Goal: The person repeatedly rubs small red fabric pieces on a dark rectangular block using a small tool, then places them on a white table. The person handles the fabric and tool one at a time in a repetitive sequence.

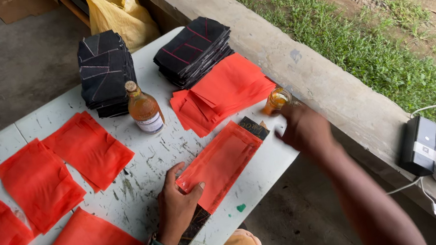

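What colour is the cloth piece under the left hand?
The cloth piece under the left hand is orange-red, on a dark strip; head view shows it.

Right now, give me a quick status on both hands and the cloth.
Left hand flat on red cloth, pinning it over a dark strip. Right hand at small jar, grip unclear. Bottle stands close behind.

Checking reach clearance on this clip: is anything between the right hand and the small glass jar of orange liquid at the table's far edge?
Nothing visible. The right hand is just beside the small glass jar of orange liquid, with only bare white table between them. The stack of loose orange fabric sheets lies to the jar's left, off that path.
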